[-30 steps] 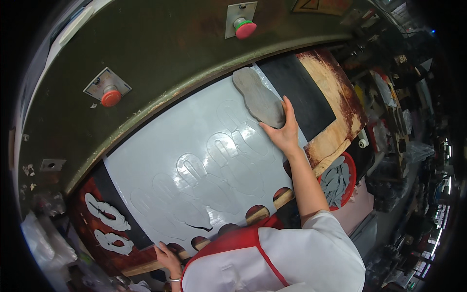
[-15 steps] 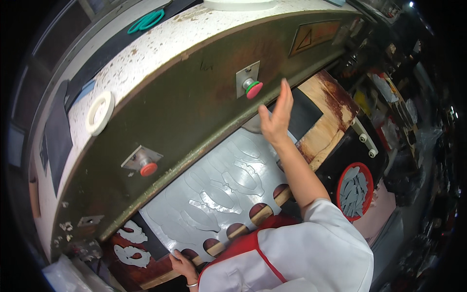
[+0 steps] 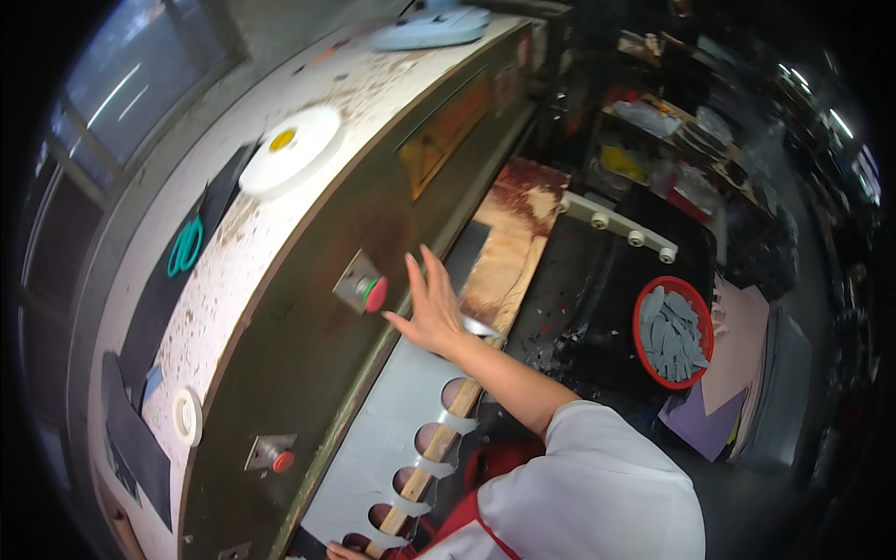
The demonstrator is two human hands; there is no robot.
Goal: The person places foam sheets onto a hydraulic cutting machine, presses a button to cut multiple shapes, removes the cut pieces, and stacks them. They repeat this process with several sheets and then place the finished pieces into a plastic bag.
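My right hand (image 3: pixel 431 303) is open, its fingers spread, just right of a pink-red push button (image 3: pixel 376 294) with a green ring. The button sits on a metal plate on the dark green machine beam (image 3: pixel 308 345). Below that hand lies a shiny grey sheet (image 3: pixel 392 401) with rounded cut-outs along its near edge. Reddish board and a pale wooden edge (image 3: pixel 434 457) show through the cut-outs. Only part of my left hand (image 3: pixel 347 553) shows at the bottom edge, its fingers closed at the sheet's near corner. A second red button (image 3: pixel 282 461) sits lower on the beam.
Right of the board stands a red basket (image 3: pixel 638 341) of grey scraps. A stained wooden board (image 3: pixel 513 247) and a white bar with rollers (image 3: pixel 616 224) are farther off. On the beam's top lie a white roll (image 3: pixel 303 154), teal-handled scissors (image 3: pixel 185 247) and a tape ring (image 3: pixel 187 416).
The view has swung to the right, so the basket and shelves show more fully. My right hand stays open near the green-ringed button. My left hand has slipped mostly out of view.
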